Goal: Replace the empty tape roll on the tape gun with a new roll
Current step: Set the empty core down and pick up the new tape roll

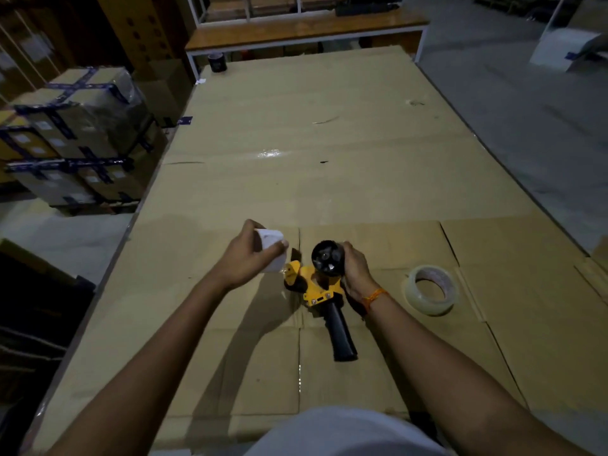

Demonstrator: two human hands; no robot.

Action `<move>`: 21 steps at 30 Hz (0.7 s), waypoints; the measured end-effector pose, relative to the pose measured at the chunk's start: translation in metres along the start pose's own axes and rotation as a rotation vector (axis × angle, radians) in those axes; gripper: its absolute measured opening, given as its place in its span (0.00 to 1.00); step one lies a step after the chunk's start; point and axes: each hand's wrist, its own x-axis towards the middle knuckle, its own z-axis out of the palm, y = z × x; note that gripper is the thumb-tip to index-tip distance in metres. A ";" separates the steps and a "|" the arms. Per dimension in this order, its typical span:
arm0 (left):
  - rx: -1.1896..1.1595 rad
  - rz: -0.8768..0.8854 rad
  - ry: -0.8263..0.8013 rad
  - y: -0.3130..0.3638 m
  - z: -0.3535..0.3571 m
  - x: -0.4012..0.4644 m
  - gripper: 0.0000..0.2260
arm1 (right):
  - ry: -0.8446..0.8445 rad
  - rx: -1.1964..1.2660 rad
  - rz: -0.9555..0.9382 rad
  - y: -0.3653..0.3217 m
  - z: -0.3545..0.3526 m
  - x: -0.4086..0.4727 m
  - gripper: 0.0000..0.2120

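A yellow tape gun with a black handle lies on the cardboard-covered table. Its black hub faces up and is bare. My right hand grips the gun's frame beside the hub. My left hand holds a white empty tape core just left of the gun, lifted off the table. A new roll of clear tape lies flat on the cardboard to the right of the gun, apart from both hands.
Stacked taped cartons stand off the table's left side. A dark tape roll sits at the far table edge, before a wooden bench. A person's white shirt shows at the bottom.
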 end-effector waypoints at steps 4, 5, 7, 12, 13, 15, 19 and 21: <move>0.013 -0.003 -0.021 0.009 0.023 0.004 0.25 | -0.033 -0.286 -0.173 -0.001 -0.008 0.003 0.20; 0.010 -0.013 -0.026 0.010 0.026 0.004 0.26 | -0.031 -0.379 -0.241 -0.005 -0.010 0.002 0.20; 0.019 -0.035 -0.017 0.013 0.032 0.003 0.28 | -0.009 -0.554 -0.382 -0.012 -0.016 0.000 0.18; 0.065 -0.101 0.054 0.018 0.046 0.003 0.29 | -0.130 -0.934 -0.313 -0.026 -0.028 -0.002 0.15; 0.064 -0.101 0.073 0.019 0.048 0.003 0.30 | -0.184 -0.996 -0.295 -0.027 -0.029 -0.003 0.17; 0.060 -0.091 0.118 0.023 0.054 0.002 0.30 | -0.293 -1.082 -0.287 -0.032 -0.032 -0.005 0.19; 0.096 -0.036 0.143 0.032 0.065 0.003 0.33 | -0.423 -1.178 -0.269 -0.041 -0.033 -0.021 0.27; 0.088 -0.043 0.134 0.037 0.069 0.006 0.34 | -0.451 -1.104 -0.368 -0.043 -0.032 -0.033 0.42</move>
